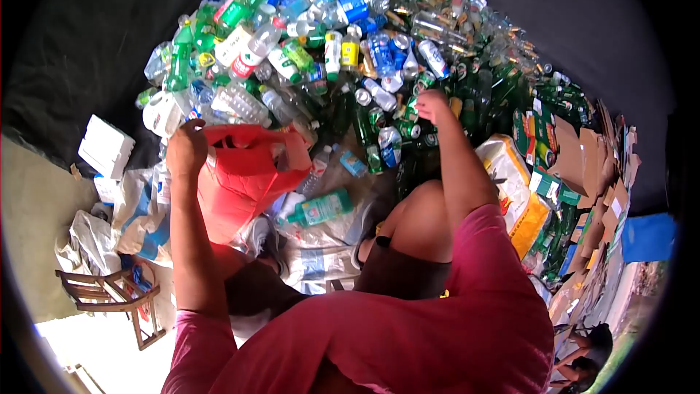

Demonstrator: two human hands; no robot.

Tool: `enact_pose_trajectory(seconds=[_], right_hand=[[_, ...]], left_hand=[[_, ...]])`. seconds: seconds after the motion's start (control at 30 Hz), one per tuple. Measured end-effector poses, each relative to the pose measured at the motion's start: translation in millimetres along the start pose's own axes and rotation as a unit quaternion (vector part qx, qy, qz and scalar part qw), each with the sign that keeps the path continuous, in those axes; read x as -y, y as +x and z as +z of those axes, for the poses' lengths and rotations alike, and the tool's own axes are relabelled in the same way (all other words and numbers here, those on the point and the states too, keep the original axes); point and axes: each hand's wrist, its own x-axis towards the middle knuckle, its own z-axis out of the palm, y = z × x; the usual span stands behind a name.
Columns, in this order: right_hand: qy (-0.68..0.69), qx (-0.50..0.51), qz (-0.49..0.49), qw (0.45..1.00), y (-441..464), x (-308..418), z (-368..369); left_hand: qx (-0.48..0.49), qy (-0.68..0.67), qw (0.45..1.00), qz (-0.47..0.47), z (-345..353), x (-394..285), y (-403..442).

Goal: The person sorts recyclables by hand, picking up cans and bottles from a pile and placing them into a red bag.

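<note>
My left hand (187, 147) is closed at the top left edge of a red plastic bag (244, 182), whose mouth gapes open. My right hand (432, 107) is over the heap of bottles and cans, near green cans (408, 130); its fingers are bent, and what they hold, if anything, is too small to make out. A green-tinted bottle (321, 208) lies on the sheeting between my feet, with a clear bottle (318, 168) beside the bag. Above the bag is a white jug (162, 113).
A large heap of plastic bottles (248, 44) and glass bottles (503, 87) rises ahead. Flattened cardboard (576, 157) and a white-and-yellow sack (521, 204) stand at right. At left are a white foam box (106, 147) and a small wooden chair (117, 297). Another person (587, 354) is at lower right.
</note>
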Motion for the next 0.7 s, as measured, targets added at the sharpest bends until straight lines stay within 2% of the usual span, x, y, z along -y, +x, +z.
enact_pose_trajectory(seconds=[0.07, 0.13, 0.23, 0.27, 0.33, 0.37, 0.4, 0.47, 0.5, 0.53, 0.6, 0.7], right_hand=[[0.021, -0.009, 0.010, 1.000, 7.2, -6.2, -14.1], [-0.074, -0.034, 0.038, 0.996, 12.6, -18.4, -14.4], [-0.199, 0.022, 0.024, 0.979, 12.5, -38.7, -14.6], [-0.201, 0.022, 0.026, 0.979, 14.2, -38.8, -13.4], [-0.415, 0.063, 0.014, 0.907, 19.0, -30.6, -2.0], [-0.450, 0.054, -0.015, 0.891, 18.0, -31.4, -3.8], [-0.516, 0.031, -0.176, 0.838, 59.2, -67.0, -12.3], [-0.498, -0.004, -0.252, 0.830, 64.1, -94.6, -15.2], [-0.450, 0.022, -0.221, 0.865, 50.1, -95.3, -14.1], [-0.398, 0.052, -0.190, 0.896, 39.6, -95.4, -8.9], [-0.464, -0.019, -0.184, 0.866, 59.6, -125.7, 2.5], [-0.475, -0.003, -0.214, 0.854, 68.5, -142.3, 8.5]], left_hand=[[0.016, 0.011, 1.000, -0.012, -2.3, -7.6, 0.2], [0.015, 0.005, 1.000, -0.002, 1.8, -6.8, 2.5], [0.037, 0.008, 0.999, -0.008, 3.5, -11.2, 2.3], [0.039, 0.008, 0.999, -0.009, 2.6, -13.8, 2.4], [0.047, 0.019, 0.999, -0.017, 2.4, -17.7, 2.1], [0.046, 0.027, 0.999, -0.001, 4.6, -15.4, 0.3], [0.047, 0.029, 0.998, -0.009, 6.8, -17.9, -1.8], [0.063, 0.041, 0.997, 0.002, 9.6, -26.1, -7.9], [0.068, 0.029, 0.997, 0.026, 14.7, -20.1, -8.5], [0.092, 0.050, 0.994, 0.008, 5.4, -33.7, -15.4], [0.105, 0.044, 0.992, 0.045, 14.3, -23.0, -18.0], [0.182, 0.025, 0.981, 0.054, 1.4, -34.6, -23.2]])
